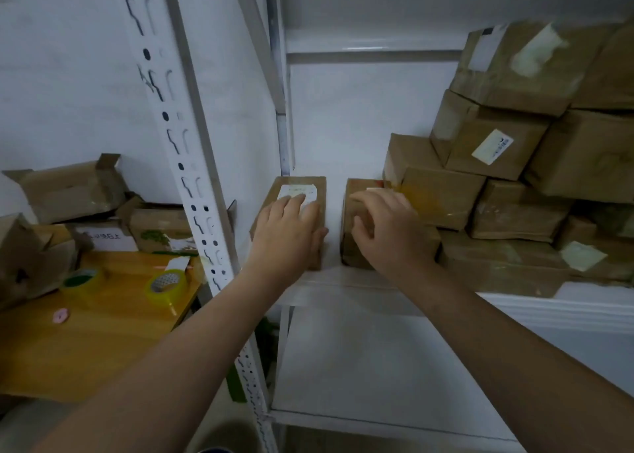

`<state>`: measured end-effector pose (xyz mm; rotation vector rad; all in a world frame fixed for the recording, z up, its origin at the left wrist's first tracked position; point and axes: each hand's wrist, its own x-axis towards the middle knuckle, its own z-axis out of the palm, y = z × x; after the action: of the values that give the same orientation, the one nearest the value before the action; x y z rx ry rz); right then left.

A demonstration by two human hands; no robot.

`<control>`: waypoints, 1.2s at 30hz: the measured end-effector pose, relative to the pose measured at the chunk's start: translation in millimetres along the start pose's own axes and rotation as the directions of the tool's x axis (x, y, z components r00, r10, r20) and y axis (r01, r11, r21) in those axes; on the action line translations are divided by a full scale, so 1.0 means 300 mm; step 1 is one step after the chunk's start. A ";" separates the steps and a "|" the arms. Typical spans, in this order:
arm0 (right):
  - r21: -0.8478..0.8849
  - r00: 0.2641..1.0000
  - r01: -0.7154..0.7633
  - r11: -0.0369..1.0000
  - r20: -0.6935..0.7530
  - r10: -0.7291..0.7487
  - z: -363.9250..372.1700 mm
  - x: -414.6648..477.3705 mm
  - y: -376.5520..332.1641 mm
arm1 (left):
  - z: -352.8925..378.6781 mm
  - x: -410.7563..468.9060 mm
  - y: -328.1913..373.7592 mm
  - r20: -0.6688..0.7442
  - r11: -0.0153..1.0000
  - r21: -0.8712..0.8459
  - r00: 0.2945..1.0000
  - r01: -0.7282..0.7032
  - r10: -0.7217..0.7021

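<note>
While apart on the shelf, left box under flat left fingers, right box under bent right fingers.

Two hands, about ten shelved boxes, two tape rolls

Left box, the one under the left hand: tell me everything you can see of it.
The left box is a brown cardboard parcel, closed, lying flat at the left end of the white shelf. A white label is stuck on its top, partly covered. The left hand rests flat on it, thumb along its right edge. A narrow gap parts it from the right box. Its print is too blurred to read.
</note>
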<state>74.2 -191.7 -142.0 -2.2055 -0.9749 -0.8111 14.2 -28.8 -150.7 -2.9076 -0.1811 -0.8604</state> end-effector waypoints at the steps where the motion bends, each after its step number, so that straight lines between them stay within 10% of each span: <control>1: -0.010 0.999 0.017 1.000 -0.047 -0.018 -0.030 0.008 0.008 | -0.028 0.018 0.021 -0.021 0.999 -0.046 1.000 -0.014 0.013; 9: -0.112 0.966 0.006 0.994 -0.257 -0.035 -0.407 0.088 0.133 | -0.249 0.225 0.297 -0.187 0.867 -0.482 0.982 -0.127 0.039; 22: -0.498 0.994 -0.099 0.862 -0.086 0.064 -0.768 0.239 0.385 | -0.334 0.595 0.650 -0.225 0.916 -0.324 0.960 -0.235 0.167; 36: -0.017 0.964 -0.093 0.996 -0.251 0.086 -0.759 0.248 0.372 | -0.324 0.532 0.575 -0.595 0.923 -0.183 0.786 -0.339 0.171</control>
<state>136.6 -384.2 28.0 -2.0911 -0.7397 -1.0365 119.7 -198.6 6.4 -2.6408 0.4177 -1.7622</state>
